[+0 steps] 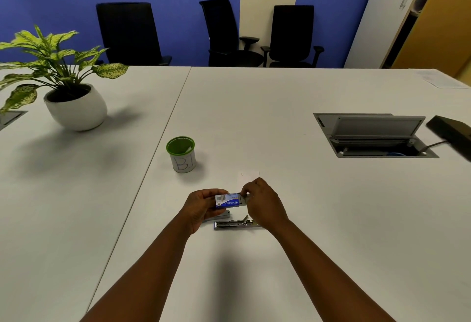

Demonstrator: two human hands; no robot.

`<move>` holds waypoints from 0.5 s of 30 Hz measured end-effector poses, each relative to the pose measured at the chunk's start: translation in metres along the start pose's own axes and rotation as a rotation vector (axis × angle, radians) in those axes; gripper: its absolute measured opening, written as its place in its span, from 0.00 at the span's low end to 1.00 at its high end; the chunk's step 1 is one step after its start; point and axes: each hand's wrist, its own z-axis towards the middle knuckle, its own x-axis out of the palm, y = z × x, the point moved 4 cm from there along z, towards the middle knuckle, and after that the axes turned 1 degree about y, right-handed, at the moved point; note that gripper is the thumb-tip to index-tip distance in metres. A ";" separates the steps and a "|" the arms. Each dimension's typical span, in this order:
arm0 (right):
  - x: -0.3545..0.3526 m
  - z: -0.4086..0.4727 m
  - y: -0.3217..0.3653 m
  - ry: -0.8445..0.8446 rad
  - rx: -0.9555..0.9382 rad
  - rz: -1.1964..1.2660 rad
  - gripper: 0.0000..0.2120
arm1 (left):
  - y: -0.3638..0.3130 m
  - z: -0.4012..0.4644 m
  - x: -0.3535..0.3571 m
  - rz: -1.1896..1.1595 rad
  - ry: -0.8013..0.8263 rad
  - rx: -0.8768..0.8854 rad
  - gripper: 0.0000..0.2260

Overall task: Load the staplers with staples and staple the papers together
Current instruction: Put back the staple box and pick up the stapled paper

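- I count one staple box (228,201), held above the near middle of the table (280,117), long axis left-right.
- My left hand (201,207) grips the box's left end, fingers curled round it.
- My right hand (262,203) pinches the inner tray (244,198) sticking out of the right end.
- One opened stapler (235,223) lies flat just under the hands, long axis left-right; grey top part (216,216) beside it, partly hidden.
- One small paper (248,176) just beyond the hands.
- One green-rimmed cup (182,154) far-left of it.
- One potted plant (63,87) at far left, three chairs (130,33) behind the table.
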 end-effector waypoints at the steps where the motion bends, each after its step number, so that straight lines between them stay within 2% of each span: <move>1: 0.001 0.000 0.000 0.018 -0.003 -0.004 0.08 | 0.000 0.000 0.000 -0.001 -0.003 0.006 0.07; 4: 0.002 -0.002 0.001 0.012 -0.012 0.009 0.07 | 0.000 0.000 0.001 0.018 -0.015 0.013 0.09; 9: 0.001 -0.006 -0.002 -0.147 0.021 -0.035 0.11 | -0.001 0.001 0.001 -0.029 -0.029 0.000 0.07; 15: 0.003 -0.007 0.001 -0.159 0.046 0.030 0.17 | -0.003 0.003 0.001 -0.061 -0.042 0.002 0.07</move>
